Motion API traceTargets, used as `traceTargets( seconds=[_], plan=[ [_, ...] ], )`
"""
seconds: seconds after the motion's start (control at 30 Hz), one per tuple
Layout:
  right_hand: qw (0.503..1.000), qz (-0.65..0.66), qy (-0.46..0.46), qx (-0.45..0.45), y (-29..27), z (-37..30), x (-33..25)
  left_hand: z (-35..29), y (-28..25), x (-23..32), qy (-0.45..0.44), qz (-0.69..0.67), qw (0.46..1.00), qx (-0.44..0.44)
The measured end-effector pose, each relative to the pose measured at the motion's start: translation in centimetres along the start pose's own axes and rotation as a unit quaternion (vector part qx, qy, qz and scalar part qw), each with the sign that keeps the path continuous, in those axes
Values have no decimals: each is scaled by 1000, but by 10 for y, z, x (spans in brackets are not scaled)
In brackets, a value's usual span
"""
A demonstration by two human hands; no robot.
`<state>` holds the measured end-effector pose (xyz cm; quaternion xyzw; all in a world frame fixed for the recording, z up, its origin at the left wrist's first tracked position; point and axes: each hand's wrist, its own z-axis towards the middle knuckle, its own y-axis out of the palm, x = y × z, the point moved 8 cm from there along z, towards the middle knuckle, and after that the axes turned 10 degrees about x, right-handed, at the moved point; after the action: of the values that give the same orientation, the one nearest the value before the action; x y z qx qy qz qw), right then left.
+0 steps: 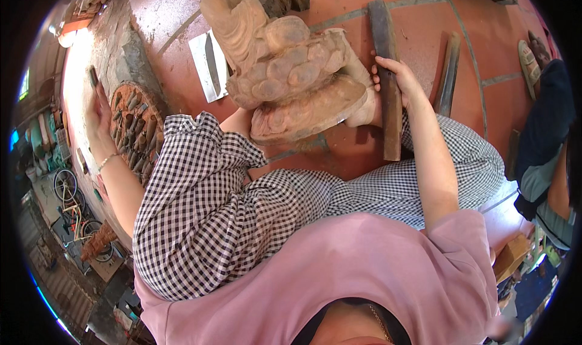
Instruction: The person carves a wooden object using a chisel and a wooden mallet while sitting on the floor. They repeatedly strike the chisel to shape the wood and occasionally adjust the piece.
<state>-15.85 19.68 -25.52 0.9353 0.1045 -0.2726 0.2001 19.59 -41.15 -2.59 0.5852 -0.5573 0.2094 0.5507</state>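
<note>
A carved wooden figure on a petalled base (291, 60) rests on the floor between my legs, its bottom edge against my feet. My right hand (397, 78) is wrapped round a long dark wooden mallet (391, 115), to the right of the carving. Out at the far left, my left hand (100, 118) is raised beside a round basket (134, 87) holding several dark chisels (138, 127). A short dark chisel-like tool (92, 76) sticks up from its fingers; most of it is hidden by the hand.
A dark blade (212, 63) lies on a white sheet (199, 54) left of the carving. Another dark wooden bar (448, 72) lies right of the mallet. Another person (545, 133) sits at the right edge. A bicycle (76, 208) stands at the far left.
</note>
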Motion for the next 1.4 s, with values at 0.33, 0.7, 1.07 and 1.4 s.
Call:
traceTargets(
  seconds=[0.33,0.7,1.07,1.4],
  plan=[
    [715,-398,-513,259,7,-58,-83,-126,303,-66,99,259,891,-358],
    [609,-554,-552,-129,122,-137,-56,-230,356,-218,-122,349,844,-387],
    [716,-445,-518,-143,115,-130,-59,-237,345,-243,-155,320,850,-389],
    [749,-449,-449,-191,104,-102,-55,-231,342,-250,-162,340,831,-409]
  ],
)
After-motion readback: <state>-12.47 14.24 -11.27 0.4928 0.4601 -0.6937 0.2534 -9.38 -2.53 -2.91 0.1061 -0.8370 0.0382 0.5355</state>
